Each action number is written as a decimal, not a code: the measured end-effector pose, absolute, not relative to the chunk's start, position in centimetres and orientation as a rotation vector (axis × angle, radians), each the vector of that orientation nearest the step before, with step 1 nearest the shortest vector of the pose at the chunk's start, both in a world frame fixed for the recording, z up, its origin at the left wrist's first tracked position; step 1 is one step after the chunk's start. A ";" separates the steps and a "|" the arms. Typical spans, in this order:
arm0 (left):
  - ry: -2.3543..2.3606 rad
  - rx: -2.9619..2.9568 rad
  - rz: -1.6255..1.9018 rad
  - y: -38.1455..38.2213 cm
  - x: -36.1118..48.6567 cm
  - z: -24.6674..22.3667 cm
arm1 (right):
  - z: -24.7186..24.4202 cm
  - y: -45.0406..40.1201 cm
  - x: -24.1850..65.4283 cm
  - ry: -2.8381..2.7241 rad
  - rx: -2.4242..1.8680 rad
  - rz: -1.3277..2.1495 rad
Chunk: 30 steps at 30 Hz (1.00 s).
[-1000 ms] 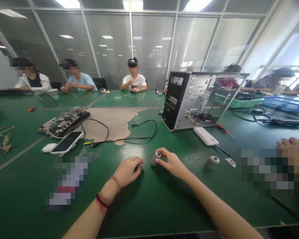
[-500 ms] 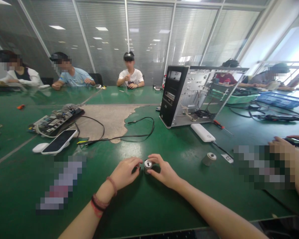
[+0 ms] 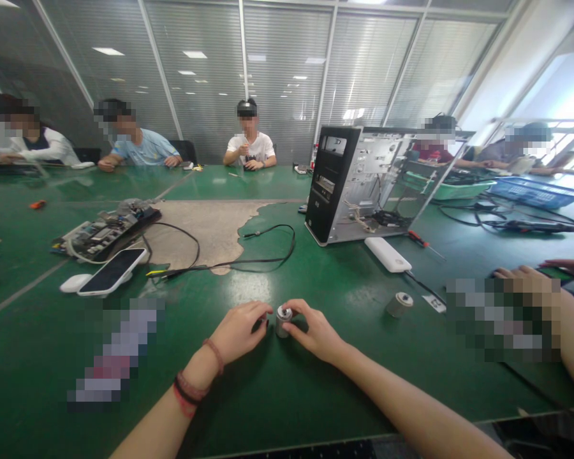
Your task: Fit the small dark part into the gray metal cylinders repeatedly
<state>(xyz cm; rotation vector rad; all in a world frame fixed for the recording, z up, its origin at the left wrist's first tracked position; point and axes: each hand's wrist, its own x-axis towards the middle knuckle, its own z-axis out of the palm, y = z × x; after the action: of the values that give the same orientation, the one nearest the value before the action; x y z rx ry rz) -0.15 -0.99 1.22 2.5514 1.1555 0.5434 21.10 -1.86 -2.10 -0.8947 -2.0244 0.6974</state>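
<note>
A small metal cylinder (image 3: 282,325) stands upright on the green table, with a pale round top and a dark stub at its centre; it looks like a small motor. The thumb and forefinger of my right hand (image 3: 312,328) grip it from the right. Just to its left is my left hand (image 3: 242,328), its fingers curled towards the thumb. A tiny dark bit shows at those fingertips, too small to make out. A similar second cylinder (image 3: 400,305) stands apart on the right.
An opened computer case (image 3: 332,185) stands beyond my hands, with a white power bank (image 3: 387,255) and a screwdriver (image 3: 423,243) in front. Leftward lie a phone (image 3: 112,271), a circuit assembly (image 3: 108,229) and a black cable (image 3: 268,261). A co-worker's hand (image 3: 530,284) is at the right.
The metal cylinder tilts less and more of its side shows. My hands have hardly moved. At the right, the co-worker's hands have shifted slightly left.
</note>
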 end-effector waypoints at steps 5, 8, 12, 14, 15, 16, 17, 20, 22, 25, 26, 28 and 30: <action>1.155 2.561 0.531 -1.0 -0.1 1.3 | -1.9 -2.1 20.7 -1.865 -0.875 0.924; 1.154 2.568 0.531 -1.0 -0.1 1.2 | -1.9 -2.3 20.3 -1.705 -0.881 1.135; 1.159 2.584 0.524 -0.9 -0.1 1.0 | -2.1 -2.3 19.8 -1.418 -0.855 1.444; 1.162 2.589 0.522 -0.8 -0.1 0.9 | -2.2 -2.2 19.7 -1.243 -0.823 1.601; 1.158 2.591 0.520 -0.8 -0.1 0.9 | -2.2 -2.1 19.6 -1.154 -0.809 1.668; 1.156 2.592 0.520 -0.8 -0.1 0.9 | -2.1 -2.1 19.6 -1.070 -0.794 1.725; 1.153 2.592 0.520 -0.8 0.0 0.9 | -2.1 -2.0 19.6 -0.990 -0.776 1.773; 1.151 2.598 0.521 -0.9 0.0 0.9 | -2.0 -1.9 19.7 -0.801 -0.726 1.881; 1.151 2.600 0.521 -0.9 0.0 0.9 | -2.1 -1.8 19.8 -0.722 -0.718 1.939; 1.151 2.597 0.527 -0.9 0.0 0.9 | -2.4 -1.5 19.9 -0.642 -0.729 2.001; 1.151 2.597 0.530 -0.9 0.0 0.9 | -2.5 -1.4 20.0 -0.618 -0.737 2.021; 1.149 2.597 0.538 -0.9 0.0 0.8 | -2.6 -1.3 20.0 -0.570 -0.753 2.065; 1.146 2.598 0.548 -0.9 0.1 0.9 | -2.6 -1.3 20.1 -0.528 -0.762 2.095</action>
<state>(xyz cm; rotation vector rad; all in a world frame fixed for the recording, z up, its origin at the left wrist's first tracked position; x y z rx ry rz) 0.08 -0.90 0.86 2.5984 1.1460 0.5475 20.10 -1.26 -2.60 -0.7616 -0.5278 2.0951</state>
